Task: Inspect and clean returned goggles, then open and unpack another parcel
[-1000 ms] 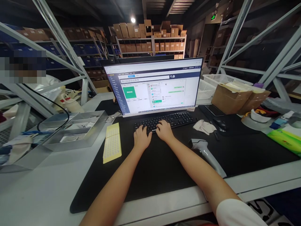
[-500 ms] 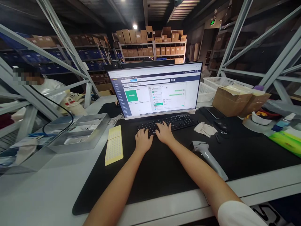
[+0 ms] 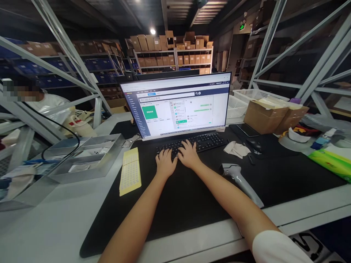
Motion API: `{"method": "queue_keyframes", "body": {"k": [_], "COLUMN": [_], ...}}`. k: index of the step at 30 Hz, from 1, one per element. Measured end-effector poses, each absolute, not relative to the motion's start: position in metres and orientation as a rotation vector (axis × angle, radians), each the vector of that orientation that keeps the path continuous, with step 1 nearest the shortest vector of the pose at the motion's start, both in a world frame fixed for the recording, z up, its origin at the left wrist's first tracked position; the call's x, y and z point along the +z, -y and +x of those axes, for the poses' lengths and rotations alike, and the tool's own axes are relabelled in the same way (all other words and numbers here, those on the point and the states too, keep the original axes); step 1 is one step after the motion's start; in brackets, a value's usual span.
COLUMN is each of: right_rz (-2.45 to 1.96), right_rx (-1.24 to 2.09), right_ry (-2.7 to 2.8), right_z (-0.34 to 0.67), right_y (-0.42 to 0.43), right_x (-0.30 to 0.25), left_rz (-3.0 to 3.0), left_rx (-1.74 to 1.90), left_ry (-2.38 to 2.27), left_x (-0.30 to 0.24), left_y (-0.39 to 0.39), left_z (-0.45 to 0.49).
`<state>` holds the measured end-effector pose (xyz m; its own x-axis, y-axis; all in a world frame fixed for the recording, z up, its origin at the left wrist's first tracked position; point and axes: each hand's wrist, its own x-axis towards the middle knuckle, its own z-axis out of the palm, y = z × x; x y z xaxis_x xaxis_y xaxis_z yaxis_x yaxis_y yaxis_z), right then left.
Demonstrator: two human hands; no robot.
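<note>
Both my hands rest on a black keyboard [image 3: 211, 141] below a lit monitor [image 3: 164, 126]. The fingers of my left hand [image 3: 166, 163] are spread over the keyboard's left part. My right hand [image 3: 189, 155] lies just beside it, its fingers apart on the middle keys. Neither hand holds anything. To the right of my right forearm a grey barcode scanner [image 3: 241, 180] lies on the black desk mat [image 3: 189, 212]. Left of my left hand is a yellow sheet [image 3: 130, 171] of small printed labels.
A crumpled white cloth [image 3: 237, 149] and a black mouse [image 3: 253, 144] lie right of the keyboard. Cardboard boxes [image 3: 260, 118] and a white basket [image 3: 238, 106] stand behind them. Grey divided trays [image 3: 109, 160] sit at the left. Another person [image 3: 52, 102] is beyond the metal frame.
The whole view has shifted slightly, so things appear a little further left. My hands stay on the keyboard, with only small finger movements.
</note>
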<state>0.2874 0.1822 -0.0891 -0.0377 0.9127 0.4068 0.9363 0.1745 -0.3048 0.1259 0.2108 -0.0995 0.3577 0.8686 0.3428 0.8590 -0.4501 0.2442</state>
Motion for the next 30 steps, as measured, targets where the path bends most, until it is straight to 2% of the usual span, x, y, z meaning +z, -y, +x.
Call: {"method": "queue_keyframes", "body": {"k": [30], "right_rz": [-1.814], "right_rx": [0.078], "right_ry": [1.756], "right_z": [0.2917], "right_y": [-0.1838], "right_x": [-0.0884], "left_rz": [2.604], "left_rx": [0.639], "left_ry": [-1.676], "left_x": [-0.1062], "left_y": [-0.2096], "left_z": [0.1245]}}
